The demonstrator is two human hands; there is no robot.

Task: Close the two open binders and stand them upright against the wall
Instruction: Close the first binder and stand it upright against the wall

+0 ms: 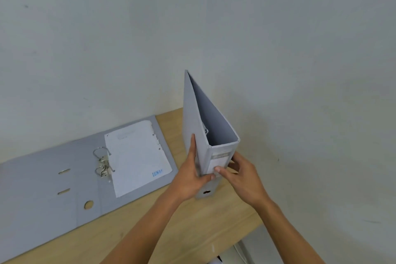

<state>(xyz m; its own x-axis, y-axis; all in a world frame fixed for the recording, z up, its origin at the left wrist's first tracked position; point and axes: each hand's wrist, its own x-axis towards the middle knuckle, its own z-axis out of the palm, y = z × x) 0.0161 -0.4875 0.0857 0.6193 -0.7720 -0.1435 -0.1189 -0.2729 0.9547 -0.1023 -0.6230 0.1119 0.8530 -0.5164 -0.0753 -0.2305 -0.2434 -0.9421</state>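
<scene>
A grey lever-arch binder (194,118) stands upright on the wooden table (162,223), spine toward me, its far edge against the white wall (278,49). Its covers are folded together, with a gap showing at the top. My left hand (188,176) presses flat on its left cover, thumb on the spine. My right hand (242,176) holds the right side, thumb on the spine label. A second grey binder (53,182) lies open flat to the left, metal rings (102,163) up, a white sheet (137,156) on its right half.
The table's right edge runs just right of the upright binder. Below that edge, at the bottom right, lie a white object and a cable (240,253). The wall rises directly behind both binders.
</scene>
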